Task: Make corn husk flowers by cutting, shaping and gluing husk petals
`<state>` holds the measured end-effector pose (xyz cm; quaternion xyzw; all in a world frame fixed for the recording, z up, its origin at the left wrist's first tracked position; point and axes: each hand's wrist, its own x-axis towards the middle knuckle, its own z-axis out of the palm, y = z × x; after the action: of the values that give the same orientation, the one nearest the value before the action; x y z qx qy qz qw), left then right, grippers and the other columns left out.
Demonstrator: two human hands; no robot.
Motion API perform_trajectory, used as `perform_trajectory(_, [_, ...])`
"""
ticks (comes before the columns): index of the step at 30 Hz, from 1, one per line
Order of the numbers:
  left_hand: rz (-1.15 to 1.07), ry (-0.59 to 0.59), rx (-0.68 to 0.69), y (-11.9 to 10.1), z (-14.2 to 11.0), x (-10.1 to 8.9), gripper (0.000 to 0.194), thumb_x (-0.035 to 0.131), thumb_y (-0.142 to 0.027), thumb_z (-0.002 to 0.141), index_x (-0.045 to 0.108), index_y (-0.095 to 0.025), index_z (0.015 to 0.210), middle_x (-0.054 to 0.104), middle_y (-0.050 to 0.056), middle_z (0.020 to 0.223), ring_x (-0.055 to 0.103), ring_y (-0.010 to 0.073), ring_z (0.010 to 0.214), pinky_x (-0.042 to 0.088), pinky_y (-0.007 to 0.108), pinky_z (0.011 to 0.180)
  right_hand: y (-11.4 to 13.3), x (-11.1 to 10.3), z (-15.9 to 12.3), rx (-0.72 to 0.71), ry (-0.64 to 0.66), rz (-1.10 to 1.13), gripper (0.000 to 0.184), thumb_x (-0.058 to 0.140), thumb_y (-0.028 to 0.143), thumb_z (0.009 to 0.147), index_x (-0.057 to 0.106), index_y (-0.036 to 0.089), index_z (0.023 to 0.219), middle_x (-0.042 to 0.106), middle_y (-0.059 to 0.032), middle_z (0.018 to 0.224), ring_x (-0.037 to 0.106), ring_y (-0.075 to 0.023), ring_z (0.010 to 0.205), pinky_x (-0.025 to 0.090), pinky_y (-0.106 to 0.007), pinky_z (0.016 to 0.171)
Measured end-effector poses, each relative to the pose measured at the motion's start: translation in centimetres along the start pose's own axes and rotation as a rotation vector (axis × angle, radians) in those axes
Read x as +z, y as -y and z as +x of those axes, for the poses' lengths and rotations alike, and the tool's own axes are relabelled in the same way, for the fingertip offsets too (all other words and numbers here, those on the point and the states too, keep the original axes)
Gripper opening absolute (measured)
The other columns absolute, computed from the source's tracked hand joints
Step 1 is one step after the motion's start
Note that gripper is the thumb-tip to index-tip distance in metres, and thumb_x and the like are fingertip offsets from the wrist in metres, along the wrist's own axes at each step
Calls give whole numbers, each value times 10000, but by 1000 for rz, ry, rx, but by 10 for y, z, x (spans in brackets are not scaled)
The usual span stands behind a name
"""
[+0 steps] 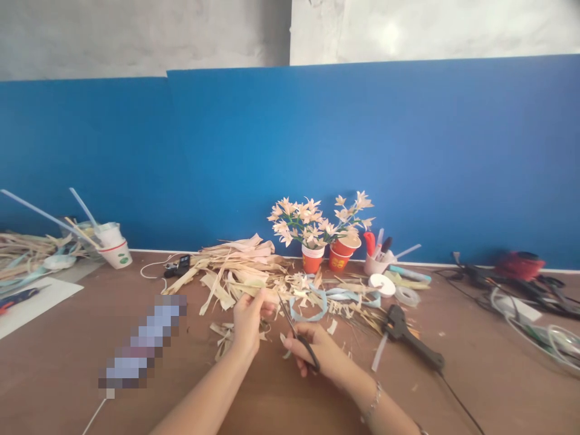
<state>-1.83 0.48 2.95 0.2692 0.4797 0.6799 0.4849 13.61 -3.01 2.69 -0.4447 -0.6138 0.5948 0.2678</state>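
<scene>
My right hand [312, 347] is closed around the dark handles of a pair of scissors [290, 317], whose blades point up and away from me. Just left of the blades, my left hand [251, 317] pinches a small pale piece of dried husk [270, 296], mostly covered by the fingers. Beyond both hands lies a loose heap of dried corn husks [240, 263], with cut scraps scattered around it. A loop of light blue ribbon [324, 305] rests on the table right behind the scissors.
Husk flowers [308, 220] stand in red paper cups [312, 261] at the back. To the right are a glue gun [403, 335], a tape roll [408, 296] and cables [512, 302]. A blurred-out phone-like device [142, 344] and a white cup [116, 254] sit left. A blue panel [226, 151] rises behind.
</scene>
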Motion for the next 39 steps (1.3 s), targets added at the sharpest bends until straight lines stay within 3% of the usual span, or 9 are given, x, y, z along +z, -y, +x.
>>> perform_trajectory(15, [150, 85, 27, -1, -1, 0, 320, 733, -438, 615, 583, -156, 611, 599, -12, 427, 552, 129, 400, 413, 208, 418, 5, -5, -2, 0, 54, 52, 415, 599, 579, 722, 498, 176, 727, 494, 81, 430, 436, -55, 332, 225, -157, 328])
perform_trajectory(39, [134, 62, -26, -1, -4, 3, 311, 735, -424, 615, 593, -148, 632, 611, -4, 433, 597, 148, 426, 444, 214, 423, -7, -5, 2, 0, 31, 27, 356, 603, 518, 754, 519, 172, 746, 492, 81, 427, 444, -56, 331, 221, -143, 309])
